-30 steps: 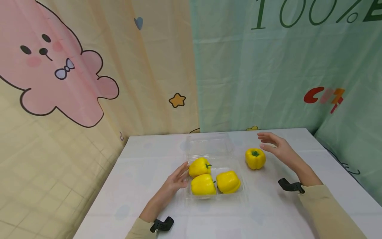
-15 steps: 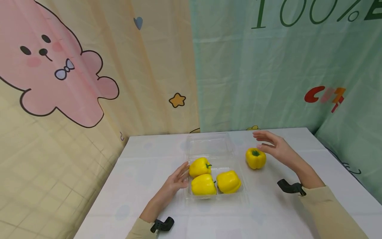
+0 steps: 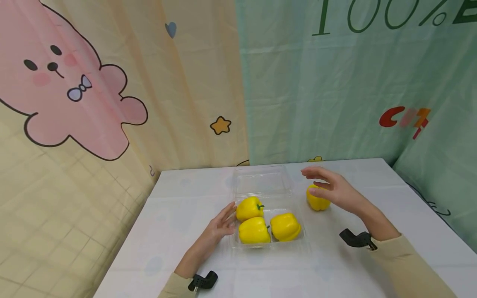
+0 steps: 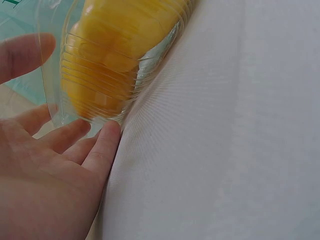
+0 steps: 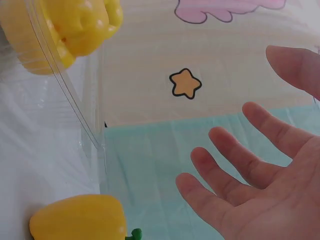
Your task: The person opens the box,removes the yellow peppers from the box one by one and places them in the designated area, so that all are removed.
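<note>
Three yellow bell peppers (image 3: 254, 230) lie on their sides in a clear plastic clamshell box (image 3: 261, 245), its lid (image 3: 261, 182) folded back. At the box's left side is my left hand (image 3: 220, 223); its loosely bent fingertips touch the ribbed outer wall (image 4: 95, 100) in the left wrist view. One more yellow bell pepper (image 3: 316, 201) stands upright on the table, right of the box. Over it hovers my right hand (image 3: 337, 190), fingers spread and apart from the pepper, hiding its top in the head view. Its green stem (image 5: 136, 234) shows in the right wrist view.
The table (image 3: 179, 198) has a white cloth. Printed curtains (image 3: 316, 103) hang behind it and along the right side. A black strap mount (image 3: 203, 280) sits on the left wrist, and another black mount (image 3: 355, 239) on the right.
My right hand has moved left, from beside the lone pepper to above it, and now covers its top. The left hand, the box and the peppers stay in place.
</note>
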A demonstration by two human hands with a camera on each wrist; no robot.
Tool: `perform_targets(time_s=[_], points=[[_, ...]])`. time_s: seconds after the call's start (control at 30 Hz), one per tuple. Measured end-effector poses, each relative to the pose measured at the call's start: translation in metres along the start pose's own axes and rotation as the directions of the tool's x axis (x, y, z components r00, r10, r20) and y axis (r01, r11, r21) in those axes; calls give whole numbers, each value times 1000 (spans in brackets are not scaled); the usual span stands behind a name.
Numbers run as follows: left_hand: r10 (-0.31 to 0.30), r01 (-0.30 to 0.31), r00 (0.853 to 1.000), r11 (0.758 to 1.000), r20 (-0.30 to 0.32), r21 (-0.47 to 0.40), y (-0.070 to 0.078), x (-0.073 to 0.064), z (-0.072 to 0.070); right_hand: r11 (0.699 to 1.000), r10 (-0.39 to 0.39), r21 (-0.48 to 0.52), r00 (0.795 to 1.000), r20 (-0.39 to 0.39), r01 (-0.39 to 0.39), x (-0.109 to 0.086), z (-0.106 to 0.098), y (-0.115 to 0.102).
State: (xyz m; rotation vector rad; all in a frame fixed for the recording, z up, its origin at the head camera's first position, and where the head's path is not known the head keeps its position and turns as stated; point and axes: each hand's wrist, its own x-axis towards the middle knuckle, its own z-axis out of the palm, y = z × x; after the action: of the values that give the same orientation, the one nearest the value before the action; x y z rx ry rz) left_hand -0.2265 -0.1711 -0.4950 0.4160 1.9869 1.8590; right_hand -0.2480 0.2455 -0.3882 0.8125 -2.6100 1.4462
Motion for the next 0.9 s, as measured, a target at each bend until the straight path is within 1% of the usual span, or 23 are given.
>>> perform_targets(time_s=[0.13, 0.37, 0.57, 0.77, 0.9], points=[[0, 0, 1000, 1000, -7, -2, 0, -1, 0, 1000, -15, -4, 1000, 21, 15, 2, 12, -3], [-2, 2, 1000, 1000, -3, 15, 0, 0, -1, 999, -43, -15, 997, 65, 44, 2, 32, 1], [11, -11, 1000, 1000, 4, 12, 1, -1, 0, 999, -38, 30, 993, 111, 35, 2, 43, 4], [16, -16, 1000, 1000, 8, 17, 2, -3, 0, 999, -19, 37, 982, 188, 12, 2, 56, 4], [10, -10, 1000, 1000, 4, 15, 1, -2, 0, 1000, -16, 11, 972, 233, 14, 1, 62, 5]])
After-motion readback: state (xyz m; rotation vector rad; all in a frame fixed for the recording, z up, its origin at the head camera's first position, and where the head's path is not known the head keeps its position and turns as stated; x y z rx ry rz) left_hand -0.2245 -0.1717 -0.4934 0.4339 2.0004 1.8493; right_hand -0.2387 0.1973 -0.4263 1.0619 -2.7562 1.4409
